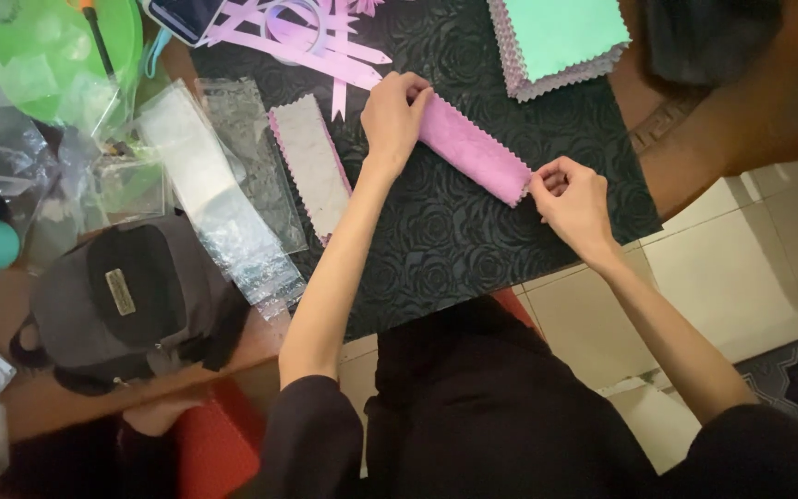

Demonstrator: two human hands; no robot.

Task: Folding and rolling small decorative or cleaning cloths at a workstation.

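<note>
Head view is showing the left hand [392, 115] and right hand [573, 199] each pinching closed on an end of the pink pinked-edge cloth strip [473, 150], stretching it flat across the black embossed surface [454, 240] at mid-frame.

One head-worn view — looking steeply down, close over the black mat [454, 231].

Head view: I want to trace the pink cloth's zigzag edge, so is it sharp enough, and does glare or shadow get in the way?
Head view: soft, even light; the pink cloth is fairly sharp, its zigzag edge readable, with no glare. The left hand and right hand cover its two ends. Glare sits only on the clear plastic sleeves; the picture's corners look darker and softer.
</note>
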